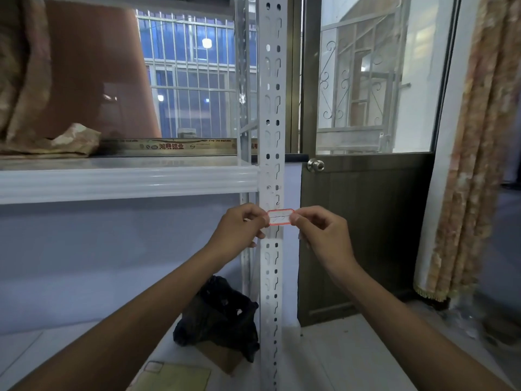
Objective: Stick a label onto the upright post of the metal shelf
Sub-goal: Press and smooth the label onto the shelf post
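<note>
The red-bordered label (279,217), judged feather-light, limp and tacky-backed, is pinched at its ends by left hand (239,230) and right hand (321,231) before the post (272,108).

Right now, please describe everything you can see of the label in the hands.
The label is a small white rectangle with a red border and notched corners; faint handwriting on it is unreadable. It lies level across the front of the white perforated post, just below the shelf beam. The left hand pinches its left end, the right hand its right end. Whether it already sticks cannot be told.
</note>
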